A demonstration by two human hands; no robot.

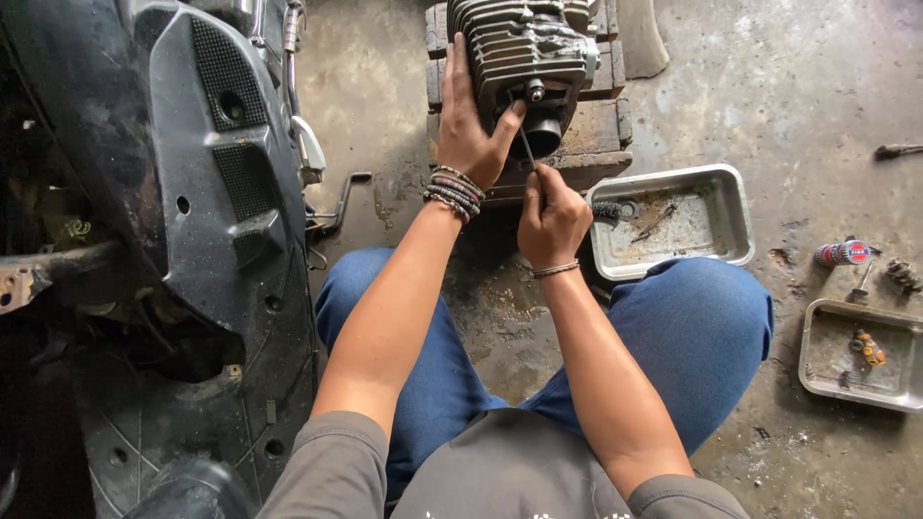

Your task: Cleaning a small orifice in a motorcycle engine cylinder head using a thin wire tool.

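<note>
A: Biggest first. Black scooter body panel (207, 163) fills the left side, stripped, footboard dusty. Concrete floor (769, 86), stained with oil.

B: And the work piece?

A: Finned metal engine cylinder (524, 48), standing on a wooden block (601, 135) at top centre, just ahead of the person's knees. Cast metal, so judged heavy and stiff; fins look greasy, likely slippery. Best grip seems the flat side wall, palm broad against it, not the thin fin edges, which could chip.

B: Hands?

A: Left hand (468, 125) lies flat and spread on the cylinder's left flank, fingers up over the fins, thumb toward the round port below. Bracing, not clenched. Bead bracelets on the wrist. Right hand (550, 216) is closed in a fist round a thin dark tool (528, 154), tip pointing up at the bolt area under the fins. Kind of tool: cannot tell.

B: Smaller items?

A: Steel tray (716, 231) just right of the right hand, a wire brush and small bits in it. Second tray (836, 375) at far right, small parts inside. Between them a red-and-blue spool (844, 253) and a spring on the floor.
</note>
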